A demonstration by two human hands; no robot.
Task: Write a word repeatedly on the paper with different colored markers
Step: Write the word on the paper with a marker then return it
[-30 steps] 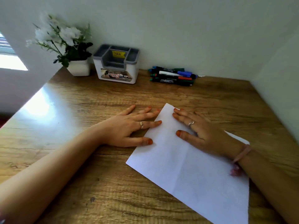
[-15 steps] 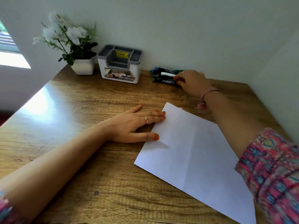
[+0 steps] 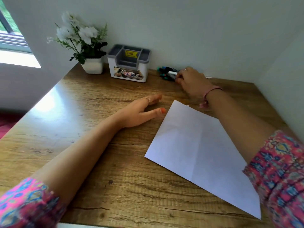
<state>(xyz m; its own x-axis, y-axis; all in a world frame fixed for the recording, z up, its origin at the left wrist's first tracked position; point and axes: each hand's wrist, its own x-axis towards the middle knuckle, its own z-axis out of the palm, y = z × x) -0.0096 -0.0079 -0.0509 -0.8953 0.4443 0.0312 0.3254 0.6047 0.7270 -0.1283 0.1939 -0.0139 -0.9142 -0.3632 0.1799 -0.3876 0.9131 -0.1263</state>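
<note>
A white paper [image 3: 200, 150] is laid askew on the wooden bench [image 3: 102, 102], set into a white-walled corner. The markers [image 3: 166, 73] are piled against the back wall, where the right hand [image 3: 192, 81] is closed on them; the left hand [image 3: 139, 111] is spread beside the paper.

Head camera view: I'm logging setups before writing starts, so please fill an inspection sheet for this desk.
Surface: wooden desk, grain and dark marks, sun glare at left.
Job's things: white paper blank, creased, lying askew; markers bunched by the back wall.
Clutter: potted white flowers; grey-and-white organizer with a yellow sticker.
Grippers: right hand on the markers, fingers curled around one; left hand open, beside the paper, not touching it.
Cables: nothing seen.
Surroundings: plain walls, window at left.
</note>
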